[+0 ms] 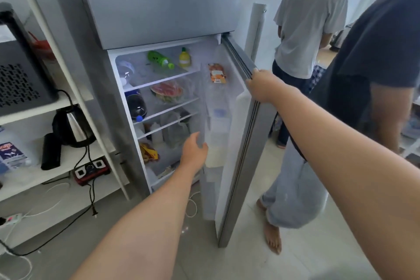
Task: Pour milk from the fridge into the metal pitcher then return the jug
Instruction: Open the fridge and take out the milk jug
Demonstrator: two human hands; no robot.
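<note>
The grey fridge point(159, 2) stands with its lower door point(241, 166) swung open to the right. A translucent milk jug point(217, 141) with a pale blue cap sits in the door's lower rack, milk filling its bottom part. My left hand point(194, 149) reaches toward the jug with fingers apart, close beside it, holding nothing. My right hand point(261, 85) grips the top edge of the open door. No metal pitcher is in view.
Fridge shelves hold a green bottle point(160, 59), a yellow bottle point(184, 57), cut watermelon point(167, 92) and a dark bottle point(136, 105). A white shelf unit point(68, 102) at left carries a kettle point(72, 126) and cables. Two people point(311, 25) stand right of the door.
</note>
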